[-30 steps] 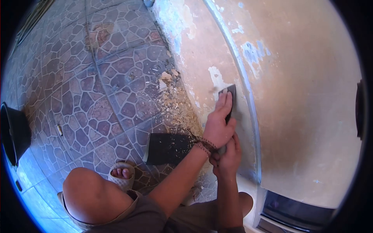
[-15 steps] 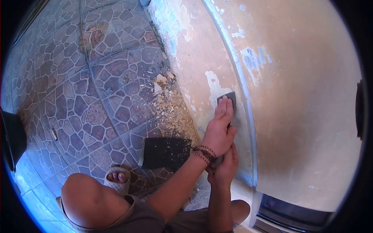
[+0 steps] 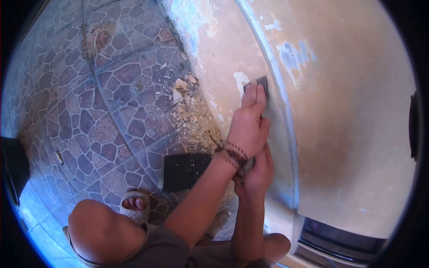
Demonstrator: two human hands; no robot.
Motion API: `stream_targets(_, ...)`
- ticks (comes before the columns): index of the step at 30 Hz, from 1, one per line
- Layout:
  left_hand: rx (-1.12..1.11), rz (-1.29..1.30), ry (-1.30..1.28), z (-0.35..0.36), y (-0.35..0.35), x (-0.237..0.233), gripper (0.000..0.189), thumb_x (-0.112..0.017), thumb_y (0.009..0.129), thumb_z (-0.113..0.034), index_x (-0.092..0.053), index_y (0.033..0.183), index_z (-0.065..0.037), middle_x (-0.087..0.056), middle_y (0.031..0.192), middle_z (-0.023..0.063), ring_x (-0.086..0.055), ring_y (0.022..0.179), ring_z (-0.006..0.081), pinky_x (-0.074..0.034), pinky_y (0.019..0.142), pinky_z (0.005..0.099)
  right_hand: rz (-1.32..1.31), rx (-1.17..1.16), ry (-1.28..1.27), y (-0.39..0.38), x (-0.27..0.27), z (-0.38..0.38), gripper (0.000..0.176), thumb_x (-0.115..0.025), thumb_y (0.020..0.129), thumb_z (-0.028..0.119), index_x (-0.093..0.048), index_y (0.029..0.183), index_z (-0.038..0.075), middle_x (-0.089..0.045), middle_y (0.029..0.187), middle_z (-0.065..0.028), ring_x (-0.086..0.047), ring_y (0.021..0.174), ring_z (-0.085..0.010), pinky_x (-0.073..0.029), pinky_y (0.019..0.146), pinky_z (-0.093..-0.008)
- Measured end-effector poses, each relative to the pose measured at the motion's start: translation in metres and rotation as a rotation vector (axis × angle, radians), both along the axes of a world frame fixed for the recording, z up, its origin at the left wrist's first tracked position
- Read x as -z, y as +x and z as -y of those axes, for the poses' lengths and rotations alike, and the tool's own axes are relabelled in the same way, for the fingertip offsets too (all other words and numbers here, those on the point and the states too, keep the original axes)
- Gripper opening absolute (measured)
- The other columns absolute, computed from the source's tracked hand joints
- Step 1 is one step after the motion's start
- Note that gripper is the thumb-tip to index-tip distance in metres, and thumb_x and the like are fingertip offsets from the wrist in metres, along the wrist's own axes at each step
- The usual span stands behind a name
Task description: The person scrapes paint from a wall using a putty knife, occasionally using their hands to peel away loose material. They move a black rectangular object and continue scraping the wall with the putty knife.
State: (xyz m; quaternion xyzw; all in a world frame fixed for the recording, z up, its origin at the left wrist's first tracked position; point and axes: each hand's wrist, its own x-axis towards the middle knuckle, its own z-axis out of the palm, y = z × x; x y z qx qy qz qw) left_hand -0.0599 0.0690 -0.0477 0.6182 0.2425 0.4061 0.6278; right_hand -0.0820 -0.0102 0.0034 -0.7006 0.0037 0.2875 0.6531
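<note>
- The left hand (image 3: pixel 247 129), with a cord bracelet (image 3: pixel 230 154) at the wrist, grips the scraper (image 3: pixel 262 83), its fingers (image 3: pixel 251 96) stretched flat along the blade.
- The right hand (image 3: pixel 255 173) is closed round the handle just below, touching the left.
- The scraper's blade lies pressed against the peeling wall (image 3: pixel 348 111), beside a bare white patch (image 3: pixel 240 79).
- Paint flakes (image 3: pixel 192 117) litter the tiled floor (image 3: pixel 111 89) by the wall's foot.
- A dark sheet (image 3: pixel 181 172) lies near a sandalled foot (image 3: pixel 136 206).
</note>
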Motion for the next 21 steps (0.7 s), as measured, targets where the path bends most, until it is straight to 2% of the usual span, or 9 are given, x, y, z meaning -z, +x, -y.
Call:
stream_targets(2,0.008,-0.016,-0.007,-0.009,-0.003,-0.003,0.067,-0.053,0.074,0.002,-0.032,0.137,0.003,-0.031,0.137,0.0332,-0.032,0.129,0.0413,-0.037,0.102,0.0375,0.006,0.008,-0.002,-0.003,0.002,-0.002,0.031,-0.043,0.095,0.022,-0.052,0.116,0.002,-0.055,0.066,-0.0015,-0.042,0.037,-0.0057,-0.031,0.029,-0.0209)
stream_targets(5,-0.001,0.040,-0.026,0.021,-0.005,-0.010,0.065,-0.052,0.074,0.002,-0.033,0.136,0.004,-0.032,0.137,0.0336,-0.032,0.129,0.0419,-0.037,0.102,0.0372,0.056,0.066,-0.055,-0.005,-0.009,0.007,0.032,-0.044,0.094,0.022,-0.051,0.117,0.001,-0.053,0.064,-0.0007,-0.041,0.036,-0.0059,-0.029,0.029,-0.0209)
stream_targets(8,-0.054,0.053,-0.046,0.016,0.002,-0.015,0.066,-0.052,0.074,0.002,-0.032,0.136,0.004,-0.031,0.137,0.0335,-0.031,0.129,0.0425,-0.036,0.103,0.0373,0.067,0.016,-0.043,-0.001,-0.016,0.005,0.033,-0.045,0.094,0.023,-0.050,0.118,0.001,-0.051,0.062,-0.0001,-0.040,0.036,-0.0059,-0.029,0.029,-0.0207)
stream_targets(10,-0.046,0.025,-0.006,-0.016,0.007,-0.014,0.067,-0.052,0.074,0.002,-0.030,0.137,0.004,-0.029,0.139,0.0333,-0.030,0.129,0.0425,-0.035,0.104,0.0374,0.059,-0.074,-0.012,0.009,-0.012,-0.012,0.034,-0.045,0.094,0.023,-0.049,0.119,0.001,-0.050,0.061,0.0000,-0.040,0.036,-0.0058,-0.029,0.029,-0.0207)
stream_targets(12,-0.030,0.006,0.036,-0.028,0.005,-0.012,0.068,-0.052,0.074,0.002,-0.028,0.138,0.004,-0.028,0.140,0.0330,-0.030,0.130,0.0423,-0.034,0.104,0.0376,0.013,-0.035,-0.002,0.009,-0.009,-0.021,0.033,-0.045,0.094,0.023,-0.049,0.119,0.001,-0.051,0.062,-0.0004,-0.041,0.036,-0.0062,-0.031,0.030,-0.0209)
stream_targets(15,0.040,-0.010,0.022,0.003,-0.004,-0.012,0.070,-0.052,0.075,0.002,-0.025,0.139,0.005,-0.027,0.140,0.0325,-0.030,0.131,0.0417,-0.034,0.105,0.0380,0.056,0.046,-0.046,-0.003,-0.009,0.003,0.032,-0.044,0.094,0.023,-0.050,0.118,0.003,-0.050,0.063,-0.0006,-0.041,0.037,-0.0059,-0.030,0.029,-0.0208)
stream_targets(18,-0.025,0.004,0.000,0.037,-0.003,-0.021,0.069,-0.052,0.075,0.002,-0.026,0.138,0.006,-0.028,0.139,0.0333,-0.031,0.129,0.0434,-0.035,0.104,0.0387,0.108,0.104,-0.100,-0.002,-0.007,0.027,0.031,-0.040,0.095,0.025,-0.051,0.117,0.007,-0.051,0.066,-0.0012,-0.042,0.039,-0.0052,-0.030,0.029,-0.0201)
stream_targets(21,-0.010,-0.004,-0.013,0.023,0.002,-0.018,0.068,-0.051,0.074,0.002,-0.026,0.138,0.007,-0.027,0.140,0.0334,-0.029,0.130,0.0446,-0.034,0.105,0.0405,-0.002,-0.020,-0.076,0.005,-0.018,0.025,0.033,-0.040,0.096,0.026,-0.051,0.120,0.007,-0.055,0.070,-0.0022,-0.045,0.041,-0.0053,-0.031,0.029,-0.0198)
